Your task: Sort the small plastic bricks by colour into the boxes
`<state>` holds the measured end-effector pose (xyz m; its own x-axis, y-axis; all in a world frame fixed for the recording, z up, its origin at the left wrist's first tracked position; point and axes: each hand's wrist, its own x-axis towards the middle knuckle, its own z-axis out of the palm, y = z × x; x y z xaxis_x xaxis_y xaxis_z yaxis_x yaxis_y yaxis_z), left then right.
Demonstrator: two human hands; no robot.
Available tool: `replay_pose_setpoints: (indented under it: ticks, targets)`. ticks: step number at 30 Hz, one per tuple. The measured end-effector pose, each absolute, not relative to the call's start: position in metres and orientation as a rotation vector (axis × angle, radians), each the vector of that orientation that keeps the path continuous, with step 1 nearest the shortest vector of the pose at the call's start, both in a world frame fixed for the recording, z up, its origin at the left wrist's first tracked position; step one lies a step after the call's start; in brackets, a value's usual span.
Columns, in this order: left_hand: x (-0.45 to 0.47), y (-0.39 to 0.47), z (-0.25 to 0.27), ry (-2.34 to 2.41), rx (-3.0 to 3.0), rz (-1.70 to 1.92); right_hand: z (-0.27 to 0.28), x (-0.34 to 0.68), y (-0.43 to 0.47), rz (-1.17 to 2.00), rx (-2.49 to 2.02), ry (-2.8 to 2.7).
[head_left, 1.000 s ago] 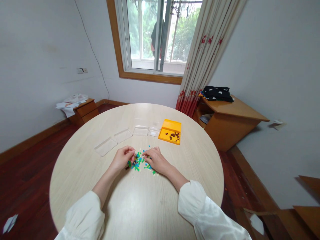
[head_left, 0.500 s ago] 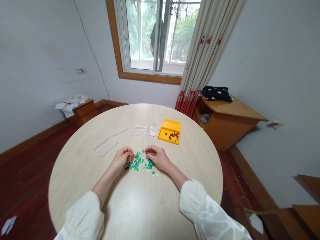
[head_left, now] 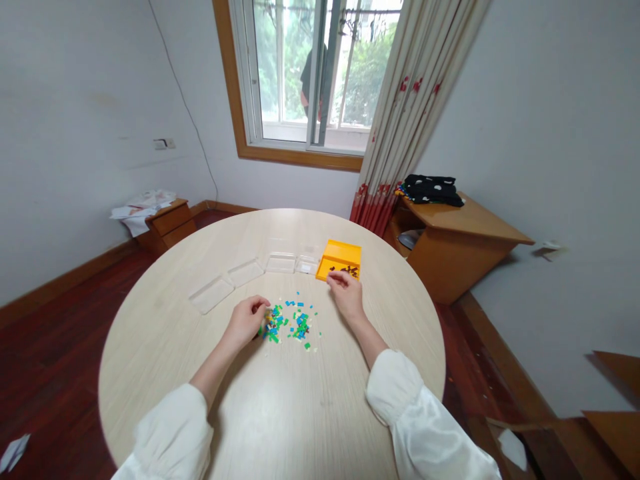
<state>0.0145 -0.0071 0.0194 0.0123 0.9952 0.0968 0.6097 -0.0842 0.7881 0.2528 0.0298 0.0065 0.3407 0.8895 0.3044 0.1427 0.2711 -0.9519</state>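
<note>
Presently, left hand (head_left: 246, 321) noted at left edge of scattered small coloured pieces (head_left: 290, 323), centre of frame on round bench (head_left: 165, 333); fingers curled, grip contents not discernible. Right hand (head_left: 347, 295) placed at near rim of yellow tray (head_left: 340, 254), fingers pinched, held item too small to confirm. Risk judged: tiny piece dropped or flicked off bench by sleeve. No legible writing observed.

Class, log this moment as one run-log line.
left hand: at bricks | right hand: at yellow tray edge | clear trays: beyond bricks
</note>
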Motion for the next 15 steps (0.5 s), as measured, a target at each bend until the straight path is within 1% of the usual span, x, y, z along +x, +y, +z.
replay_pose_setpoints:
  ticks: [3, 6, 15]
  targets:
    - [0.015, -0.01, 0.018, 1.698, 1.853, 0.858, 0.005, 0.276, 0.039, 0.649, -1.235, -0.926]
    - [0.015, -0.012, 0.017, 1.701, 1.972, 0.813, 0.003, 0.289, 0.043, 0.645, -1.251, -0.858]
    - [0.014, -0.012, 0.016, 1.622, 2.056, 0.624, -0.008, 0.282, 0.043, 0.607, -1.332, -1.128]
